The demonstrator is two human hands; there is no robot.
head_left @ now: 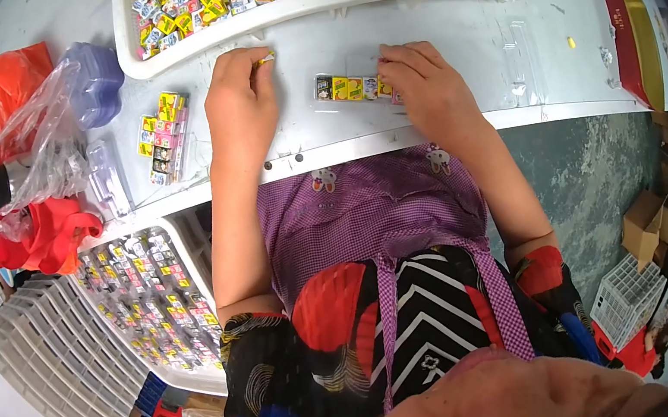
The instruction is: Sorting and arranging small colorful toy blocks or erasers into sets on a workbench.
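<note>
The left hand (241, 105) is pinching a small yellow piece (267, 59) between its fingertips, just below the white tray (320, 10) of mixed pieces. The right hand (426, 85) is lying fingers-together on the table (464, 39), pressing the right end of a short row of pieces (350, 88). A filled pack (164, 137) is lying left of the left hand.

Bare table (447, 42) between hands (tray (320, 10) beyond)

Red plastic bags (41, 233), clear bag (44, 141), red-and-gold box (629, 31), cardboard boxes (647, 224), white crate (624, 302)
</note>
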